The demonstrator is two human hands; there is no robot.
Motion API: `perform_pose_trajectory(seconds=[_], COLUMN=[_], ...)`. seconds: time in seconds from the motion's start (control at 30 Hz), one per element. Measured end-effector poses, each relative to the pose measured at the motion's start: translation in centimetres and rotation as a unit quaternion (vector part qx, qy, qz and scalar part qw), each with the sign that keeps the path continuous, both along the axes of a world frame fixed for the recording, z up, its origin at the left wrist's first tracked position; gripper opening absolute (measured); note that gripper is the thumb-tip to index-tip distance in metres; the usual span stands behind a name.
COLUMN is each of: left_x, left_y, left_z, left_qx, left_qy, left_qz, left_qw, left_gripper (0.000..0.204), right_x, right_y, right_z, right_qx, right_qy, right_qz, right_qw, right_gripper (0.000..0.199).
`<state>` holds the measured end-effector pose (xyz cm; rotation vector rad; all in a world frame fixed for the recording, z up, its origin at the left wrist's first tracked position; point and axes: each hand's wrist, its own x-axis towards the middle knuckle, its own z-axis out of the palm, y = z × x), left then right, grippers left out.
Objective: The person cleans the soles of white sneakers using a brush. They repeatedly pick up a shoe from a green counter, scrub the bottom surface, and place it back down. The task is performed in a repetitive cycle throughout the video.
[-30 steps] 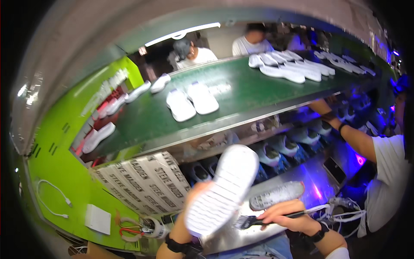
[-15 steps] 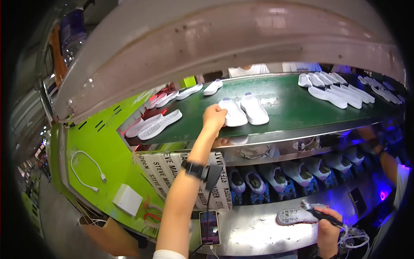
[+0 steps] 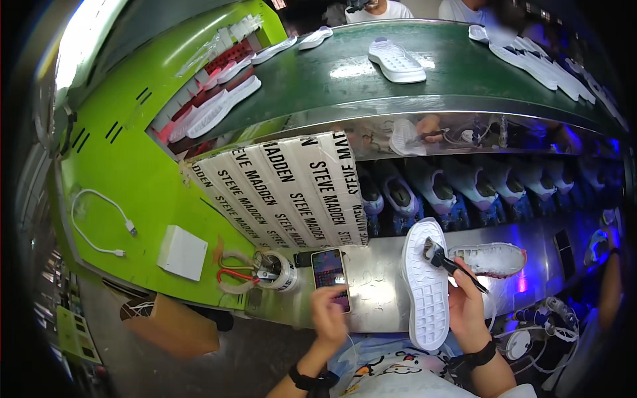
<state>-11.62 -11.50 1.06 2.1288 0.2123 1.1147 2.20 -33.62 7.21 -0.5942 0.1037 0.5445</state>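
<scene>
A long white shoe sole stands tilted over the front edge of the metal bench, its gridded inner side facing me. My right hand grips the sole by its right edge and also holds a black-handled brush, whose bristles lie against the upper part of the sole. My left hand is over the lower part of a phone, index finger stretched toward its screen and holding nothing; whether it touches cannot be made out. A greyish-white shoe piece with a pink-red edge lies on the bench behind the right hand.
Across the back, a green conveyor belt carries a single white sole and more at both ends. Shoes line a shelf below. A printed carton and tool cup stand left of the bench. Loose cables hang right.
My left hand has come back from the belt to the phone. One of two paired soles has left the belt, and my right hand now holds a sole along with the brush.
</scene>
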Motion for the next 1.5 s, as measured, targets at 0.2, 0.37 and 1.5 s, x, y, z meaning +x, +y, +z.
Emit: perform_pose_trajectory(seconds=[0.2,0.37,1.5], left_x=[-3.5,-3.4,-3.2], left_y=[3.6,3.7,3.6], left_z=[-3.6,-4.0,-3.3], left_qx=[0.043,0.073,-0.084], left_qy=[0.068,0.110,0.007], left_qz=[0.086,0.092,0.146], left_qw=[0.993,0.987,0.986], left_gripper=[0.023,0.022,0.025], right_x=[0.1,-0.1,-0.7], right_y=[-1.1,-1.8,-3.0], right_z=[-1.4,-2.0,-2.4], right_qx=[-0.050,-0.053,-0.055], right_qy=[-0.016,-0.007,0.006], right_qz=[0.001,-0.002,-0.027], right_qw=[0.999,0.999,0.998], right_gripper=[0.039,0.040,0.037])
